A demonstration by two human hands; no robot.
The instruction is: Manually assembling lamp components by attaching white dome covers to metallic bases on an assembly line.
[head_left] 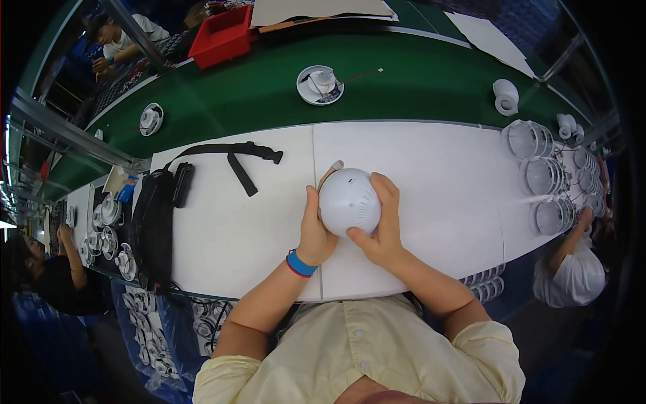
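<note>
Between my two hands is a round white plastic housing (350,202) with slots on its domed face, held above the white worktable (256,236). My left hand (314,232) cups its left side, with a blue band on the wrist. On the right side, my right hand (382,225) wraps around it, thumb at the lower edge and fingers along the upper right. A small pale end piece (337,165) sticks out past the housing's upper left edge; what it belongs to is mostly hidden.
Beyond the table runs a green conveyor belt (249,87) carrying an open white unit with a wire (321,85). A black strapped bag (158,222) lies at left. Stacked clear-and-white housings (542,176) stand at right. A red bin (222,37) sits at the back. People work on both sides.
</note>
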